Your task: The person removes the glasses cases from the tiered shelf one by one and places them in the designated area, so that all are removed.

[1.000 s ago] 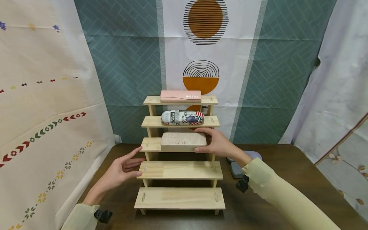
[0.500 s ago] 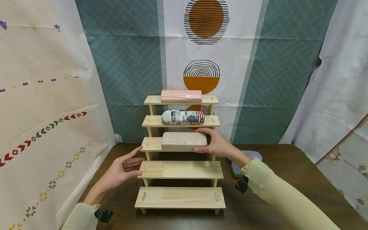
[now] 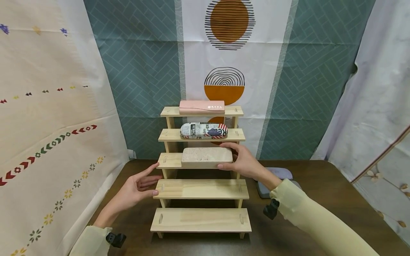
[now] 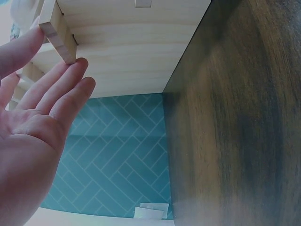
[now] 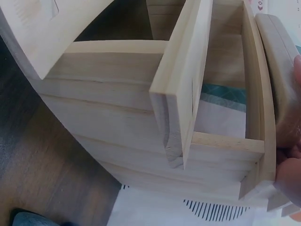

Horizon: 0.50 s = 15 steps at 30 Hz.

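Head camera looks down on a pale, unfinished pinewood stepped rack (image 3: 201,189) of five flat plank shelves with small rectangular slots near their ends, standing on a dark brown wood-grain table (image 3: 320,185). On the middle shelf lies a beige, stone-textured oblong case with rounded corners (image 3: 206,157). The right hand (image 3: 241,160) grips its right end, fingers curled over the top and thumb at the lower front edge, so the hand is clamped on the case. The case's right end sits slightly proud of the shelf's right edge; whether it rests fully on the plank cannot be told.

The left hand (image 3: 136,188) is spread, fingers straight and relaxed, holding nothing; its fingertips touch the left end of the second shelf from the bottom. From the left wrist view the fingers (image 4: 66,92) lie against the smooth sawn end of a plank.

Above, a rounded cylindrical case printed with newsprint and a flag pattern (image 3: 203,130) lies on the fourth shelf, and a flat pink rectangular case with small white lettering (image 3: 201,107) lies on the top one. Behind the right wrist, partly hidden, a grey-lilac rounded case (image 3: 278,173) lies on the table. Teal herringbone-patterned cloth (image 3: 134,64) hangs behind.
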Each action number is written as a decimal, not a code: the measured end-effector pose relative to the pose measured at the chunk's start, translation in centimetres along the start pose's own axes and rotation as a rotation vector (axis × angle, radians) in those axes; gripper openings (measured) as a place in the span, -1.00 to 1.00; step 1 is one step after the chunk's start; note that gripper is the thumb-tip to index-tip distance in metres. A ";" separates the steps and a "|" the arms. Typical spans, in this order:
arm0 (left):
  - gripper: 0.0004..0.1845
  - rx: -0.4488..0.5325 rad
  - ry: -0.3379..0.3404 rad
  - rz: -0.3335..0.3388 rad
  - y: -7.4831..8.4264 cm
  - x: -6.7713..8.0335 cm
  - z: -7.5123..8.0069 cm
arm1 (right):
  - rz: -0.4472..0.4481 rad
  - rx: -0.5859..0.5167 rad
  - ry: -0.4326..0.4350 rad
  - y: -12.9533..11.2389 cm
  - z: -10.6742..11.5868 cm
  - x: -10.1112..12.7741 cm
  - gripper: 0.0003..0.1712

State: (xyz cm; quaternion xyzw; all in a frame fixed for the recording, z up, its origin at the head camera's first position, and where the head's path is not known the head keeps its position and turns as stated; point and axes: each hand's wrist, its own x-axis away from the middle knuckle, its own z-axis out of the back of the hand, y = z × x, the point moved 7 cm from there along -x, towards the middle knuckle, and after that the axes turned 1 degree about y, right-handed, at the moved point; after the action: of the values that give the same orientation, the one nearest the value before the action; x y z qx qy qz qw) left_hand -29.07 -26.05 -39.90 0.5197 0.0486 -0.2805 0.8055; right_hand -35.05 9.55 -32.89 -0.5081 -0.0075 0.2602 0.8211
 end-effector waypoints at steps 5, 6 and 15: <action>-0.01 -0.007 -0.001 0.003 0.0 -0.1 0.0 | -0.012 -0.027 0.013 0.2 0.3 0.6 -0.17; -0.01 -0.008 -0.001 0.004 0.0 -0.1 0.0 | -0.010 -0.030 0.012 0.3 0.4 0.7 -0.17; -0.02 0.018 -0.013 -0.019 0.0 0.0 0.0 | -0.009 -0.066 0.027 0.1 1.2 1.8 -0.19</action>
State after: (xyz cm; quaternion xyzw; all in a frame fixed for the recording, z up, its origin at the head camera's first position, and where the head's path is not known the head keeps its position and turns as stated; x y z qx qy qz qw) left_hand -29.11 -26.04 -39.91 0.5245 0.0459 -0.2916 0.7986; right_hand -33.89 11.38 -32.85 -0.5384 -0.0073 0.2490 0.8050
